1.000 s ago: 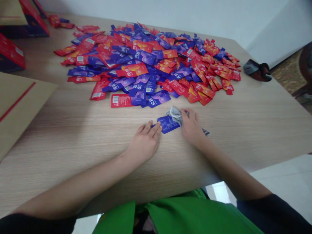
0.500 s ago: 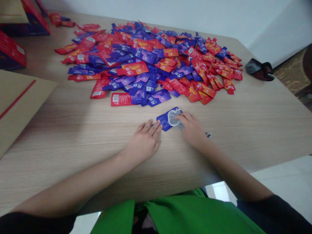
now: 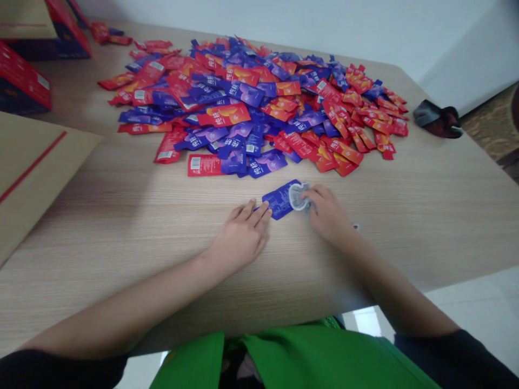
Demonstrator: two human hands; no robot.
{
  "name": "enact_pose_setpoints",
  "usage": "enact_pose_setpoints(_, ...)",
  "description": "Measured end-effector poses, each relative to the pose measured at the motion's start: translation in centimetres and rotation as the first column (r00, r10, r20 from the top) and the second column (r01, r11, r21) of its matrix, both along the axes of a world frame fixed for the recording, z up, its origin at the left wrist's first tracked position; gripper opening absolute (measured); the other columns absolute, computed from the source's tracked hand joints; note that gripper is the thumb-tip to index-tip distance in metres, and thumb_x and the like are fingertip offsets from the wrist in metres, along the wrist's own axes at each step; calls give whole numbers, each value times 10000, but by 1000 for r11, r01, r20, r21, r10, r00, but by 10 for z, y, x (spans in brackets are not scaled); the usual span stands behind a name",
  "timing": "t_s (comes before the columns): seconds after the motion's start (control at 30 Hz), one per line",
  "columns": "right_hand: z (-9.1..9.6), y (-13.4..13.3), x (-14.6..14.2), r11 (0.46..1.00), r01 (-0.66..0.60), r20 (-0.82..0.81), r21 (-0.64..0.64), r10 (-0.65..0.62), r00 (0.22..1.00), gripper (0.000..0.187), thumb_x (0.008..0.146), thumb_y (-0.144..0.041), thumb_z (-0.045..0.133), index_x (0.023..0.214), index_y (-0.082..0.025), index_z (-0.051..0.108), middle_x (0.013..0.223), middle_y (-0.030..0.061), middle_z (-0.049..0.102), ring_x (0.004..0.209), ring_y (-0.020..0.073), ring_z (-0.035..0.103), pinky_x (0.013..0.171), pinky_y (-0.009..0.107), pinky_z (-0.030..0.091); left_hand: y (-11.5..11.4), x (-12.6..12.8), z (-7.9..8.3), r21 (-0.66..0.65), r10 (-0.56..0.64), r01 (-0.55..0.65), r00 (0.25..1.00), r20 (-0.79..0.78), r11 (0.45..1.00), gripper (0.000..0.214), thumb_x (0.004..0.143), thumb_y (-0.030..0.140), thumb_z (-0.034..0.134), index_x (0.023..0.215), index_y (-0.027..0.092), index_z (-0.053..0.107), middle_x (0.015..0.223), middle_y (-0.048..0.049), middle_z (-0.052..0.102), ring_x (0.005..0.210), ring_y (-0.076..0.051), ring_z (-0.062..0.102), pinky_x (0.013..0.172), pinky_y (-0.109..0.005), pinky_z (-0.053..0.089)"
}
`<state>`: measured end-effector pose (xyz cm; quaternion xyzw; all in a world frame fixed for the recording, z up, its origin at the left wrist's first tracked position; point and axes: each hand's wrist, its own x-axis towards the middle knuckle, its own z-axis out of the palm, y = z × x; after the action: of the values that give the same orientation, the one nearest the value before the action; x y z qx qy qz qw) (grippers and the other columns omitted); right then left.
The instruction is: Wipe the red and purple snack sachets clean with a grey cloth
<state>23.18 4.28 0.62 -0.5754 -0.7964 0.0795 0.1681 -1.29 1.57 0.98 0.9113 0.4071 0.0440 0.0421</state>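
Note:
A single blue sachet (image 3: 279,200) lies flat on the wooden table (image 3: 121,216), just in front of a big pile of red and blue sachets (image 3: 251,102). My left hand (image 3: 243,235) lies flat, fingers stretched out, fingertips on the sachet's near left corner. My right hand (image 3: 328,213) is closed on a crumpled grey-white cloth (image 3: 299,195) and presses it onto the sachet's right end. A scrap of the cloth shows behind my right wrist.
A flat brown cardboard sheet with a red stripe (image 3: 28,173) lies at the left. Red and blue boxes (image 3: 24,81) stand at the far left corner. A dark bundle (image 3: 438,119) sits near the table's right edge.
My right hand has slid the cloth along the blue sachet, from its right edge up onto its far end. My left hand has stayed in place, and the view has shifted slightly.

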Motion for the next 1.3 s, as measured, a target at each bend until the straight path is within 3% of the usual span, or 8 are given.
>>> enact_pose_setpoints(0.2,21,13,-10,982,24,-214,187,17,977,394,809,-44,416,1120,-194,604,1079,103,595,1056,252,543,953,419,437,1,-2,0,2,-18,18,1000,-2,1000,536,886,233,508,1405,94,515,1493,-119,471,1354,-349,446,1072,-479,395)
enact_pose_setpoints(0.37,7,5,-50,977,-205,46,59,202,978,414,843,-67,453,1207,-182,615,1236,107,589,1069,275,486,947,423,406,-1,-1,2,-12,-23,23,1000,-1,1000,499,897,227,502,1373,84,549,1416,-128,558,1363,-363,429,1072,-491,393)
enact_pose_setpoints(0.57,-1,22,14,990,136,99,42,-139,985,422,817,-54,432,1179,-132,634,1173,145,607,1065,277,518,958,422,411,8,-1,8,-77,7,-6,1000,13,997,480,889,209,500,1349,89,568,1471,-119,499,1336,-343,465,1044,-473,425)
enact_pose_setpoints(0.77,14,19,49,977,207,139,-58,-198,970,414,856,-460,572,1234,-311,649,1404,117,458,1247,377,446,978,582,385,60,-4,39,-184,94,-72,989,113,980,412,1005,344,342,955,197,724,1016,-68,735,988,-231,660,900,-389,481)
enact_pose_setpoints(0.93,41,41,30,993,42,81,-108,-34,996,550,830,-396,611,1370,-307,552,1531,109,349,1399,358,300,1100,570,272,87,13,37,-249,161,-152,987,19,957,558,803,535,674,1195,141,624,1275,-171,589,1188,-361,529,984,-474,434)
enact_pose_setpoints(1.07,44,64,5,903,-260,16,-342,282,959,714,700,-350,753,1369,-229,536,1389,127,533,1301,336,455,1099,532,312,90,20,28,-337,112,-114,993,-24,935,464,692,446,785,1043,168,661,1164,-116,630,1123,-315,568,945,-396,466)
enact_pose_setpoints(1.2,38,77,-13,890,-300,27,-342,329,944,365,639,-235,806,985,-239,689,1008,49,709,967,250,651,862,362,486,85,11,28,-453,112,-62,990,85,890,368,714,366,747,1024,198,644,1154,-78,642,1093,-271,589,905,-342,480)
enact_pose_setpoints(1.3,46,95,-21,915,-290,8,-280,304,952,281,689,-233,778,949,-259,676,919,6,725,864,203,678,713,283,481,94,3,36,-482,125,-19,974,189,876,411,818,265,620,1226,245,568,1241,-53,647,1103,-218,620,902,-293,479)
